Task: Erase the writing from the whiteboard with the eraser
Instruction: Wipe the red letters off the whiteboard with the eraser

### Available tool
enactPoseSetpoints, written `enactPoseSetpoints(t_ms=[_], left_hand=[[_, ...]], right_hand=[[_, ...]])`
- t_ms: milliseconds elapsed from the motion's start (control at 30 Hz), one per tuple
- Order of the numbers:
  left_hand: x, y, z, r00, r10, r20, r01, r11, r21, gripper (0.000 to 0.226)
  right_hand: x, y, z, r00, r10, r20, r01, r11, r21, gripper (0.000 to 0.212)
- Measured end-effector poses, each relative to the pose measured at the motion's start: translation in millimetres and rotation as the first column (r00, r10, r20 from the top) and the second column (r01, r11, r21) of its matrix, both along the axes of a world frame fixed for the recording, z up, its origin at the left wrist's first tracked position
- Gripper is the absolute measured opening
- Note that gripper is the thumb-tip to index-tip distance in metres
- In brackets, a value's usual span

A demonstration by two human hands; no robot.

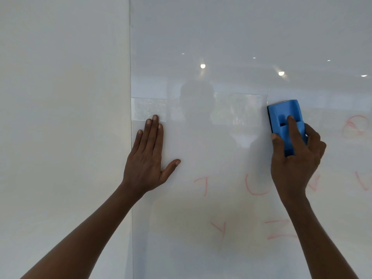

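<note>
A glossy whiteboard (231, 47) fills the view from the middle to the right edge. My right hand (296, 158) grips a blue eraser (285, 117) and presses it flat against the board at mid height on the right. Faint red letters (256, 185) run in rows below and to the right of the eraser, among them a T, a U, a Y and a Z. A smudged red mark (355, 126) sits to the eraser's right. My left hand (150, 156) lies flat and open on the board near its left edge, fingers pointing up.
A plain white wall (60, 97) lies left of the board's vertical edge (131, 117). Ceiling lights and a person's dim outline reflect in the board's upper half.
</note>
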State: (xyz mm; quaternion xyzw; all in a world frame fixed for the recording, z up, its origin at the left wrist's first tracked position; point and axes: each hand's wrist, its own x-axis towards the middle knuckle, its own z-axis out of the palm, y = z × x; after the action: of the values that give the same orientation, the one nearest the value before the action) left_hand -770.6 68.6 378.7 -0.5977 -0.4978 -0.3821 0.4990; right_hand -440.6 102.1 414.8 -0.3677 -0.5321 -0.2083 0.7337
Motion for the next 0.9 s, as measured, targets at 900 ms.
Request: enactPoseSetpoints(t_ms=[900], left_hand=[[2, -2, -2, 0.999, -0.015, 0.032, 0.016, 1.000, -0.026, 0.081]], right_hand=[[-86, -22, -163, 0.676, 0.056, 0.735, -0.094, 0.996, 0.010, 0.037]])
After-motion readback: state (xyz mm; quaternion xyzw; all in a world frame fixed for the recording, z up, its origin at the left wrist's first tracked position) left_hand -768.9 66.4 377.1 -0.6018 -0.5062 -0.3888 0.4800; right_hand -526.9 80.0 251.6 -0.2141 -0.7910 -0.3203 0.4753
